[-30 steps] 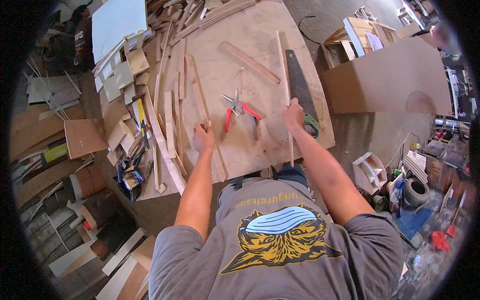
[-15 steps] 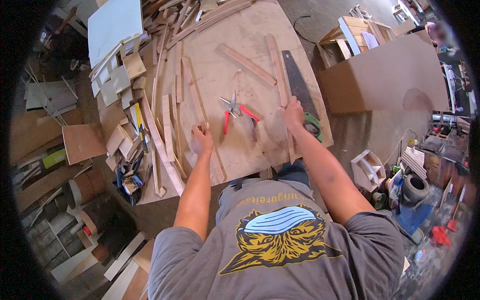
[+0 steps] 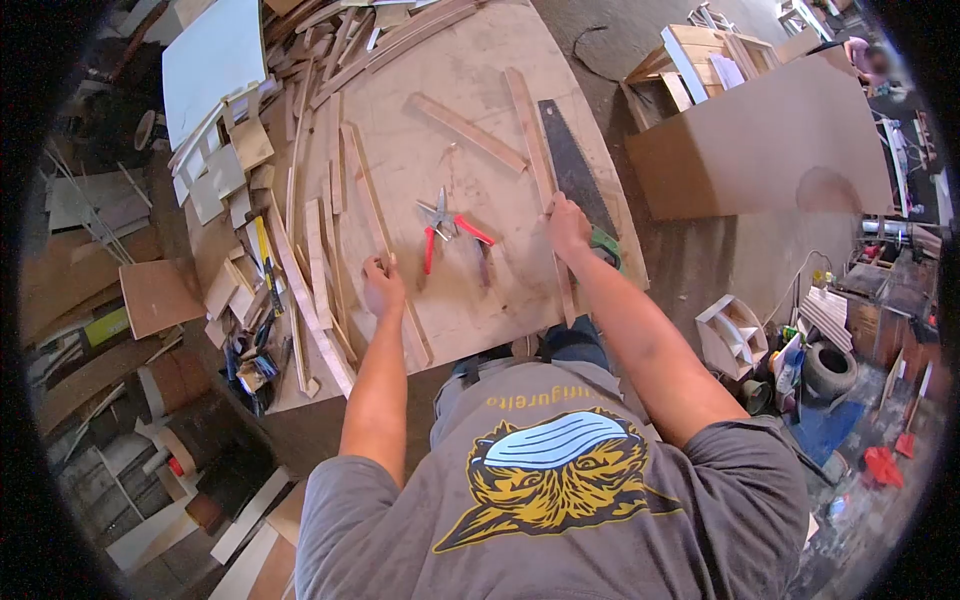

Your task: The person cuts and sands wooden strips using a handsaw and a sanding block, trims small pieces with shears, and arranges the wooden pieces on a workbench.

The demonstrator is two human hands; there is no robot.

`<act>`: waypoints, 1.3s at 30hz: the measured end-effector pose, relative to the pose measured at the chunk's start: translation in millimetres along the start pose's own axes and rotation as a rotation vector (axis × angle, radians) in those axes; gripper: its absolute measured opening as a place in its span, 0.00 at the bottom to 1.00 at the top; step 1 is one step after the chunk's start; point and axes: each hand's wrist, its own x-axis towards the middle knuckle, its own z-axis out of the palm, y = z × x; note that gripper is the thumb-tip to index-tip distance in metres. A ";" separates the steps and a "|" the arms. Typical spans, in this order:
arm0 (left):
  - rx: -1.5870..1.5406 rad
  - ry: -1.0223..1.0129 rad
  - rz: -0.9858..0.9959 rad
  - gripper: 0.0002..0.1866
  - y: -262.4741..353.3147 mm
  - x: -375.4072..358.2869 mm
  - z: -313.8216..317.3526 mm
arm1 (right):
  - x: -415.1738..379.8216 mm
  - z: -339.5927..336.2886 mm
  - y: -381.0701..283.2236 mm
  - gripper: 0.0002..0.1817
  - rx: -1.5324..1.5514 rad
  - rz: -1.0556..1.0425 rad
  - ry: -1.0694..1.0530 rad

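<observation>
Wood strips lie lengthwise on the counter (image 3: 480, 290). Right hand (image 3: 567, 225) is closed around the long strip (image 3: 535, 150) beside the handsaw (image 3: 572, 165). Left hand (image 3: 382, 284) grips a thinner strip (image 3: 372, 195). Red-handled pliers (image 3: 445, 228) rest between the hands, untouched.

We see pale tan wood in the strip (image 3: 537, 150) under our right hand (image 3: 567, 227) and the strip (image 3: 380, 225) under our left hand (image 3: 382, 284). Between the grips lie pliers (image 3: 447, 226) with red handles. Just right of the right grip, the saw (image 3: 570, 165) has a dark grey blade and green handle. The counter (image 3: 470, 80) is light beige plywood.
</observation>
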 end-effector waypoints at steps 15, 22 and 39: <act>0.039 0.012 -0.085 0.24 -1.4 -3.7 7.8 | 0.8 -14.3 2.0 0.11 0.086 -0.151 -0.030; 0.004 -0.005 -0.097 0.20 5.3 -2.4 0.2 | -2.4 -4.5 -2.7 0.14 -0.065 -0.114 0.141; -0.044 -0.009 -0.049 0.22 -5.7 5.1 -2.6 | -8.1 -7.3 -29.4 0.16 -0.010 -0.106 0.064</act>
